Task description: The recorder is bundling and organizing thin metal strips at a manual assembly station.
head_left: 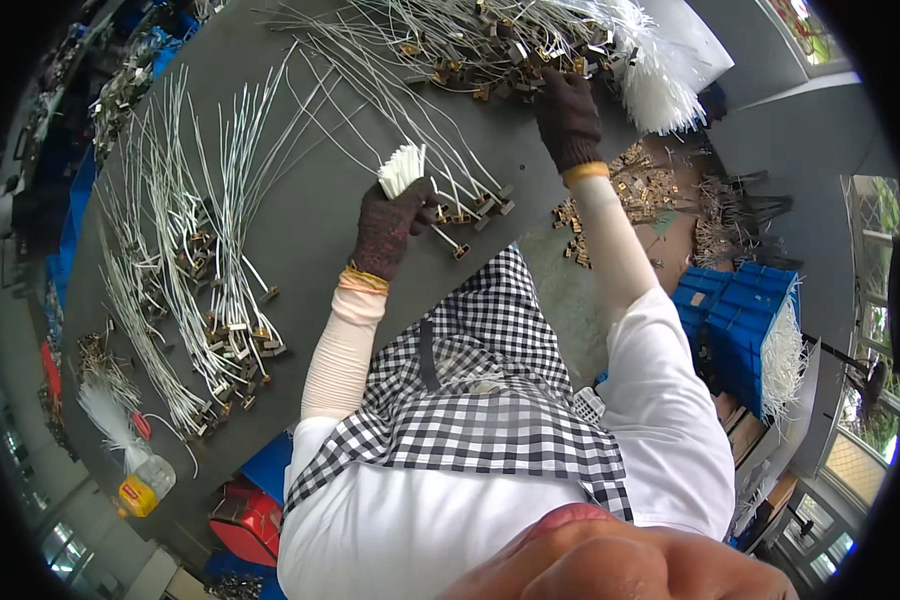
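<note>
My left hand, in a dark brown knitted glove, is closed around a bundle of short white tubes whose ends stick up past the fingers. Beside its fingertips lie several white wires with small brass-and-dark metal ends; one of these ends points toward me. At the far side of the table, my right hand, gloved alike, reaches to the edge of a large heap of such wired pieces. Its fingers are curled there, and whatever lies between them is hidden.
Sorted bunches of wired pieces cover the table's left. A bundle of clear strands lies at the far right, above loose brass parts. Blue crates stand at right. A cut plastic bottle sits by the left edge.
</note>
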Demonstrator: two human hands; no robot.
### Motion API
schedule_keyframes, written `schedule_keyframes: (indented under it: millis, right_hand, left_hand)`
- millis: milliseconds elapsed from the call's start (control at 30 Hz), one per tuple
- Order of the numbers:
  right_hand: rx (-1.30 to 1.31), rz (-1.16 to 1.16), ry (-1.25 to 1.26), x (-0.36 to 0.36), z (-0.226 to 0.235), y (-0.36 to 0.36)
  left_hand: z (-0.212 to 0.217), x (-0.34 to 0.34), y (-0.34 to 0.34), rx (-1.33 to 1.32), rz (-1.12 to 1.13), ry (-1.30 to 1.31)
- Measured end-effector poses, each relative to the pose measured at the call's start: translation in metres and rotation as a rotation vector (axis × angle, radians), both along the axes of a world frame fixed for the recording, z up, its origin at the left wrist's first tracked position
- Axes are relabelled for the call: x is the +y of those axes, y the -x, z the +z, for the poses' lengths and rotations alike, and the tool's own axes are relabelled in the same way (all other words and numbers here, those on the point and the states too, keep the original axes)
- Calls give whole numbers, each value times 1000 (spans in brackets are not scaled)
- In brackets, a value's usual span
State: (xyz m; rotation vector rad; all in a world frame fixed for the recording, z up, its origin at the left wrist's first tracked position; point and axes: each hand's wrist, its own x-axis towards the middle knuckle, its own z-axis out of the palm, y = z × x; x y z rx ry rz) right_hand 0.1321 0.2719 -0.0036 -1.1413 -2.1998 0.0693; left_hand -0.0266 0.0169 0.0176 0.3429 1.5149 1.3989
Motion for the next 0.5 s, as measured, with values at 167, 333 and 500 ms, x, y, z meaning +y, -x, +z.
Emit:
schedule_keyframes:
  millis: [167,333,500]
  right_hand:
    - [-128,138,16,26,-4,0]
    - [93,190,66,2,-20,-37]
    - [473,88,854,-35,-20,-80]
  left_hand:
    - [0,12,-16,-104,45,-24]
    - [-8,18,-33,78,-158,-228]
    - [4,50,-68,-383,-198,-220]
